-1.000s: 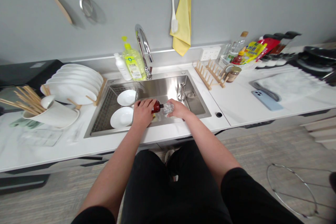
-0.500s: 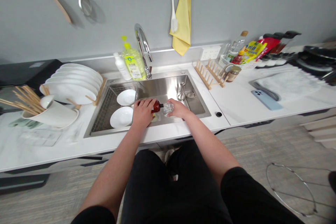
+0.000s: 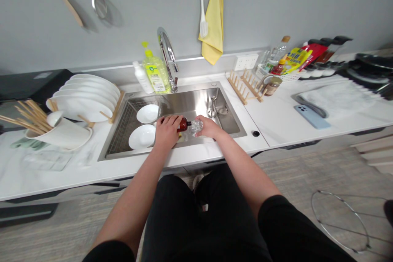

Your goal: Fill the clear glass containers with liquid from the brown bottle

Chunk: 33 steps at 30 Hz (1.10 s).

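Observation:
Over the front of the steel sink (image 3: 196, 104), my left hand (image 3: 167, 132) is wrapped round a brown bottle (image 3: 183, 124). The bottle lies on its side, its dark neck pointing right. My right hand (image 3: 208, 127) grips a clear glass (image 3: 197, 127), whose mouth is at the bottle's neck. Whether liquid is passing between them is too small to tell. Left of my left hand, two white bowls (image 3: 142, 137) sit in the sink's wire basket (image 3: 122, 130). Something small and yellow shows below the bottle, mostly hidden.
Behind the sink stand a faucet (image 3: 166, 49), a yellow soap bottle (image 3: 156, 74) and a white bottle (image 3: 143, 77). White plates (image 3: 82, 104) and a chopstick holder (image 3: 66, 133) are at left. At right are a wooden rack (image 3: 245, 86), a jar (image 3: 272, 86) and a blue phone (image 3: 311, 116).

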Available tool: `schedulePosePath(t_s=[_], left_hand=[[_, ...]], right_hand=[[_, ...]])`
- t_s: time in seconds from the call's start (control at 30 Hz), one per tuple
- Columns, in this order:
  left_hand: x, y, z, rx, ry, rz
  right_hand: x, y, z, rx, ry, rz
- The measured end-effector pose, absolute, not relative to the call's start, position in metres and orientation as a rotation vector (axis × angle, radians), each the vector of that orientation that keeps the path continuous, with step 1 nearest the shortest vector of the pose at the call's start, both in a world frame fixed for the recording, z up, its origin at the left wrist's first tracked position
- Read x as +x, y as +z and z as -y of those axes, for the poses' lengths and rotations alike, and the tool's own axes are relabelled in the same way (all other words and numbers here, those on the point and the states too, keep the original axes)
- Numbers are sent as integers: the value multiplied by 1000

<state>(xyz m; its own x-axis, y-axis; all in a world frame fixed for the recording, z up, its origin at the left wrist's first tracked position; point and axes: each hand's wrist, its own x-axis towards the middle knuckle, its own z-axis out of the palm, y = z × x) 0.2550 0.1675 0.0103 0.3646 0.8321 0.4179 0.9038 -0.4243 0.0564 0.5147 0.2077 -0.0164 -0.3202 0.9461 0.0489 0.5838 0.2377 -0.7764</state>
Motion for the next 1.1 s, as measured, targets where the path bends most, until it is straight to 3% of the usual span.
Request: schedulePosePath(t_s=[1.1], left_hand=[[255, 8, -169, -2430, -593, 1565]], right_hand=[[515, -19, -209, -1404, 877, 2009]])
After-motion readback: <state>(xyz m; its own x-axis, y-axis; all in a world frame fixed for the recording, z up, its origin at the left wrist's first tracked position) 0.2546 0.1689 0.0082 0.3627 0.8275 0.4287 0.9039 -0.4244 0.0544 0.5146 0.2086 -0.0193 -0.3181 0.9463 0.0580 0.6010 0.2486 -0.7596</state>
